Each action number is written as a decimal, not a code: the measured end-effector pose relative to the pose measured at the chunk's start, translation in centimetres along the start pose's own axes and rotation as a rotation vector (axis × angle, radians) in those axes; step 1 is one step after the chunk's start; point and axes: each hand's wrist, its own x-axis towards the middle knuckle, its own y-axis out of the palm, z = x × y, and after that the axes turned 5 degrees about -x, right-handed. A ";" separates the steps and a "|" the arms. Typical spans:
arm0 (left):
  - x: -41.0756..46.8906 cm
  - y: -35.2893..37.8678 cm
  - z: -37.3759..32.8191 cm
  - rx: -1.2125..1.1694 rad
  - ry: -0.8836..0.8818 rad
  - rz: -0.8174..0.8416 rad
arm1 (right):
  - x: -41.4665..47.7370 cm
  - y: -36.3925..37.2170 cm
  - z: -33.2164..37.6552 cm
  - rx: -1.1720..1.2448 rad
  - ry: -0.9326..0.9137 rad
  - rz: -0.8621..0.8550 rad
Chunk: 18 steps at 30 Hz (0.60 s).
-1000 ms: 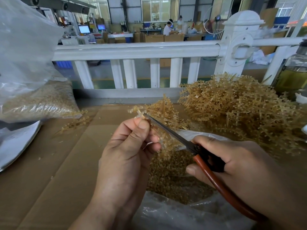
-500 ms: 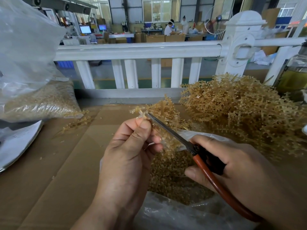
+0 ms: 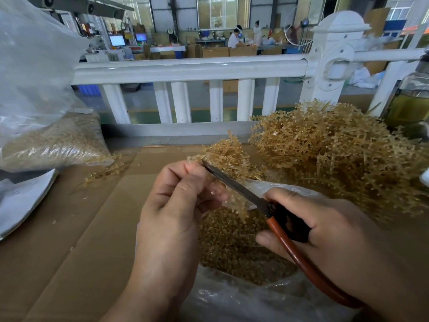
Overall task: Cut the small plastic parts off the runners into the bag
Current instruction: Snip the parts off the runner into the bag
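Over the clear plastic bag, a tan plastic runner is pinched by the left hand; red-handled scissors, gripped by the right hand, are aimed at its far tip.

dim foreground, bright windows, warped edges

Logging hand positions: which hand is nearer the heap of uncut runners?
Right. The right hand, gripping the scissors, is in front of the heap; the left hand, pinching a runner, is farther left.
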 end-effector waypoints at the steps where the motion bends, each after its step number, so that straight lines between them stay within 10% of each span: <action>1: 0.1 -0.1 0.0 0.028 0.007 -0.010 | 0.0 0.0 0.0 -0.002 -0.003 -0.004; 18: 0.2 -0.7 0.1 0.156 0.094 -0.053 | 0.0 0.3 0.4 0.008 -0.015 -0.019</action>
